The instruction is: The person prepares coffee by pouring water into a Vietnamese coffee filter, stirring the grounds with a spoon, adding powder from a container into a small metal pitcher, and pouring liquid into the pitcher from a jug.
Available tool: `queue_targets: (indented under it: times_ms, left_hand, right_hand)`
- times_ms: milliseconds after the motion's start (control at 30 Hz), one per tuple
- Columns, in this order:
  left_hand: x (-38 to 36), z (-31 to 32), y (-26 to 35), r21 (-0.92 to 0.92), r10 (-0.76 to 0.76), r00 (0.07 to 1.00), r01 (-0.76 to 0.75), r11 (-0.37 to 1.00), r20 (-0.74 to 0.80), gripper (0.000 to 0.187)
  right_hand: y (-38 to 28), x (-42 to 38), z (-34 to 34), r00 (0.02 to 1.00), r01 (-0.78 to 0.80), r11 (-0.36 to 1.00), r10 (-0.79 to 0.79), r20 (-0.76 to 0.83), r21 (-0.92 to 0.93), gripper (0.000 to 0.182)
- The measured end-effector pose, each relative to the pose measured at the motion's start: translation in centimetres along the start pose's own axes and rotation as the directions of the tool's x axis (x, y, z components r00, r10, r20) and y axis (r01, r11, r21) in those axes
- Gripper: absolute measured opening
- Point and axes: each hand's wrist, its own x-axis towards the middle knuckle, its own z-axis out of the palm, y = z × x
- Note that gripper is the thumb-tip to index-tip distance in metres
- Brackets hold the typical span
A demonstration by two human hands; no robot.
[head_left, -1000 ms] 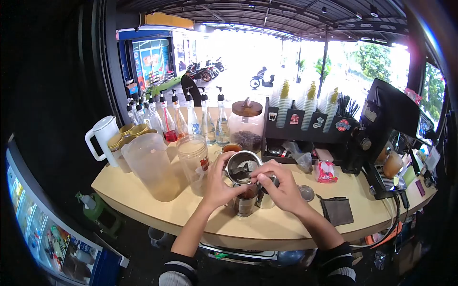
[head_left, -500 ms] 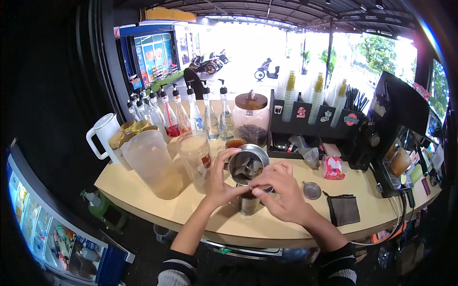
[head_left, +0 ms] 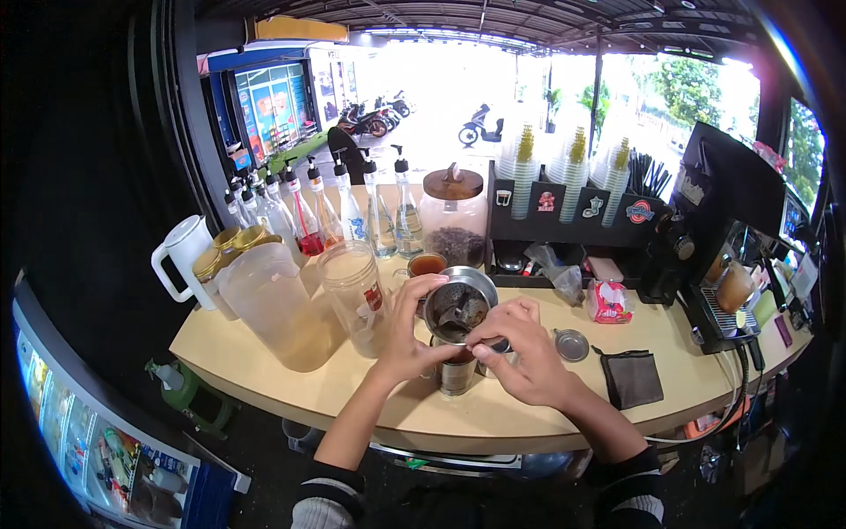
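A stainless steel pitcher, with dark wet contents inside, is tilted toward me above the counter. My left hand grips its left side, thumb stretched along the near rim. At that same rim, the fingers and thumb of my right hand are pinched together; what they hold is hidden. Directly below stands a glass mug with dark reddish-brown liquid. Behind the pitcher is a second cup of amber liquid. A clear plastic jar stands beside my left hand.
A large cloudy jug, a white pitcher and pump bottles crowd the left. On the right lie a round metal lid, a dark cloth and a tissue pack, near a coffee machine.
The view has shifted slightly. More dark contents and liquid show inside the tilted pitcher. Both hands keep nearly the same hold.
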Motion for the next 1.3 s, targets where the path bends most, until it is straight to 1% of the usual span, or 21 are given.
queue_targets:
  times_ms: [67, 133, 167, 200, 267, 300, 367, 400, 467, 500, 567, 600, 667, 833, 900, 967, 1100, 1167, 1200, 1267, 1300]
  left_hand:
    - [0.1, 0.0, 0.4, -0.014, -0.010, 1.000, 0.010, 1.000, 0.016, 0.082]
    - [0.3, -0.1, 0.7, -0.027, -0.023, 0.999, 0.024, 0.999, 0.034, 0.083]
    - [0.3, -0.1, 0.7, -0.010, -0.016, 0.999, 0.016, 1.000, 0.042, 0.083]
    - [0.3, -0.1, 0.8, 0.007, -0.008, 0.999, 0.007, 1.000, 0.050, 0.084]
    - [0.1, 0.0, 0.4, 0.007, -0.025, 0.997, 0.024, 1.000, 0.074, 0.085]
    - [0.1, 0.0, 0.3, 0.005, -0.040, 0.994, 0.039, 0.999, 0.099, 0.086]
    - [0.2, -0.1, 0.5, 0.022, -0.041, 0.994, 0.039, 0.999, 0.100, 0.087]
    - [0.2, -0.1, 0.6, 0.040, -0.045, 0.994, 0.041, 0.998, 0.100, 0.087]
    - [0.4, -0.3, 0.6, 0.060, -0.031, 0.993, 0.024, 0.998, 0.114, 0.086]
    - [0.4, -0.4, 0.5, 0.080, -0.018, 0.992, 0.008, 0.997, 0.127, 0.085]
    - [0.5, -0.7, 0.8, 0.082, -0.015, 0.991, 0.004, 0.997, 0.131, 0.085]
    - [0.5, -0.7, 0.9, 0.085, -0.012, 0.991, 0.001, 0.996, 0.135, 0.084]
    - [0.7, -0.9, 1.1, 0.100, -0.003, 0.990, -0.011, 0.995, 0.143, 0.083]
    - [0.9, -1.4, 1.4, 0.133, -0.005, 0.984, -0.019, 0.991, 0.179, 0.081]
    - [1.2, -1.7, 1.7, 0.199, 0.011, 0.982, -0.049, 0.979, 0.191, 0.079]
    - [1.4, -1.9, 1.8, 0.214, 0.021, 0.978, -0.066, 0.975, 0.207, 0.078]
    - [1.7, -2.4, 2.1, 0.264, 0.035, 0.972, -0.098, 0.959, 0.232, 0.078]
    - [1.7, -2.6, 2.0, 0.276, 0.027, 0.967, -0.100, 0.956, 0.255, 0.078]
    - [1.7, -2.8, 2.0, 0.286, 0.020, 0.960, -0.102, 0.953, 0.278, 0.078]
    - [1.7, -2.9, 1.9, 0.296, 0.020, 0.959, -0.107, 0.949, 0.284, 0.078]
    - [1.7, -2.9, 1.9, 0.304, 0.022, 0.956, -0.114, 0.946, 0.292, 0.078]
  right_hand:
    - [0.1, -0.1, 0.0, 0.998, -0.036, 0.999, 0.037, -0.044, 0.006, 0.014]
    - [0.3, 0.1, 0.1, 0.997, -0.030, 1.000, 0.031, -0.077, 0.004, 0.014]
    - [0.3, 0.1, 0.2, 0.994, -0.024, 1.000, 0.024, -0.109, 0.002, 0.013]
    - [0.3, 0.0, 0.1, 0.994, -0.025, 1.000, 0.026, -0.107, 0.004, 0.013]
    - [0.2, -0.1, -0.3, 0.999, 0.012, 0.999, -0.010, 0.033, -0.043, 0.012]
    - [0.3, -0.1, -0.3, 0.999, 0.013, 0.999, -0.011, 0.032, -0.044, 0.012]
    - [0.6, -0.3, -0.1, 0.995, -0.040, 0.999, 0.042, -0.094, 0.020, 0.012]
    - [0.6, -0.3, -0.2, 0.995, -0.041, 0.999, 0.042, -0.094, 0.018, 0.012]
    - [0.7, -0.4, -0.6, 0.997, -0.037, 0.999, 0.037, 0.061, 0.000, 0.012]
    - [0.7, -0.4, -0.6, 0.997, -0.038, 0.999, 0.038, 0.062, 0.001, 0.012]
    - [0.8, -0.5, -0.5, 0.998, -0.052, 0.996, 0.054, -0.021, 0.067, 0.012]
    - [1.0, -0.5, -0.5, 0.998, -0.053, 0.996, 0.055, -0.020, 0.067, 0.012]
    - [1.4, -0.5, -0.7, 0.998, -0.049, 0.996, 0.046, 0.046, 0.072, 0.012]
    - [1.5, -0.2, -0.9, 0.997, -0.067, 0.992, 0.063, 0.034, 0.110, 0.014]
    - [1.9, 0.0, -0.9, 0.998, -0.066, 0.991, 0.064, 0.026, 0.117, 0.015]
    - [2.7, 0.1, -1.2, 0.991, -0.087, 0.985, 0.071, 0.110, 0.151, 0.016]
    - [2.5, 0.9, -1.3, 0.993, -0.090, 0.982, 0.074, 0.097, 0.165, 0.017]
    - [2.9, 1.0, -1.4, 0.982, -0.077, 0.987, 0.051, 0.179, 0.142, 0.017]
    - [2.9, 1.3, -1.7, 0.982, -0.076, 0.987, 0.050, 0.181, 0.144, 0.017]
    - [2.7, 2.1, -2.5, 0.955, -0.119, 0.985, 0.079, 0.287, 0.125, 0.019]
    - [2.6, 2.4, -2.7, 0.954, -0.122, 0.984, 0.081, 0.288, 0.127, 0.019]
